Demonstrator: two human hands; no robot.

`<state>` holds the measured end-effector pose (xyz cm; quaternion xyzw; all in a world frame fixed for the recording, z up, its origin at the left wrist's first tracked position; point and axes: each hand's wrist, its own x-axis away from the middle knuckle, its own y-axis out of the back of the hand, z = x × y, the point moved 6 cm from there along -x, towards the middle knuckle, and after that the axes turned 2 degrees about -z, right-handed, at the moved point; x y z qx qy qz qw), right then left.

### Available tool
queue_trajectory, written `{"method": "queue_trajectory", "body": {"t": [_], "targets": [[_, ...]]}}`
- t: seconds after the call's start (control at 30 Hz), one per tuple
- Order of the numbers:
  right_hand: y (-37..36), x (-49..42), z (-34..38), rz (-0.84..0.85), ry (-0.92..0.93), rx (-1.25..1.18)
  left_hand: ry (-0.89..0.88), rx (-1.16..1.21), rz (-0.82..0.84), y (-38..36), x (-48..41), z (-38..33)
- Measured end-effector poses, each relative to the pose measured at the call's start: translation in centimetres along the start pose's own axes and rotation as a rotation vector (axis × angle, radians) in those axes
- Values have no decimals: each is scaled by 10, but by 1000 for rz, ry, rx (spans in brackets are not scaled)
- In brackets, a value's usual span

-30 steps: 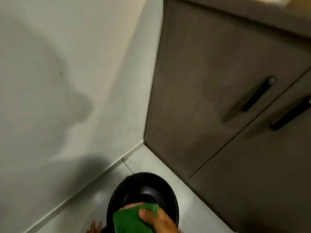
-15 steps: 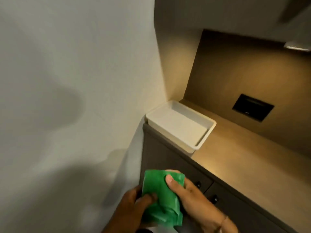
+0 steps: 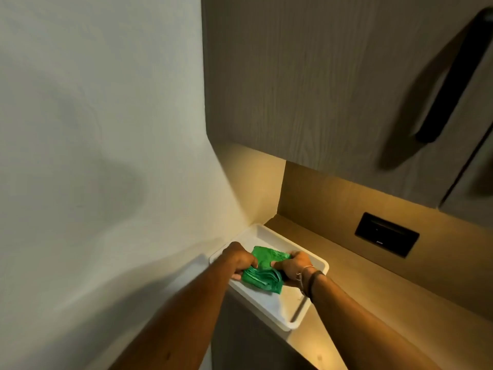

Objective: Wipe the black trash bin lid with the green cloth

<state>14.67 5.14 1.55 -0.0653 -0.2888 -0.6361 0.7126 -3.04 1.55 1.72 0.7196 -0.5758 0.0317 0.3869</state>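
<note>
I am gripping the folded green cloth (image 3: pixel 262 273) with my left hand (image 3: pixel 240 259) and right hand (image 3: pixel 296 265), lowering it into the white tray (image 3: pixel 293 320) on the counter (image 3: pixel 373 295). The bin lid is out of view, so wiping seems finished. Next, I judge, I should let go.

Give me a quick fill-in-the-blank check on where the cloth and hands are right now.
1. Both hands hold a cloth whose colour is ____.
2. The cloth is over a tray whose colour is ____.
3. The bracelets are on the ____ wrist.
4. The left hand and right hand grip the cloth, and the tray sits on the ____.

Missing words: green; white; right; countertop
</note>
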Motion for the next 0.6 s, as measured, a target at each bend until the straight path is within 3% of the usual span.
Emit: {"method": "queue_trajectory", "body": {"t": [0.17, 0.4, 0.5, 0.6], "targets": [[-4, -60, -10, -176, 45, 356, -85, -400, -109, -23, -67, -6], [-2, -73, -16, -222, 117, 564, -97, -587, -131, -41, -86, -1], [-1, -67, -18, -243, 150, 611, -148, -653, -247, -38, -74, -5], [-3, -49, -10, -337, 314, 719, -325, -776, -445, -39, -44, -18]]}}
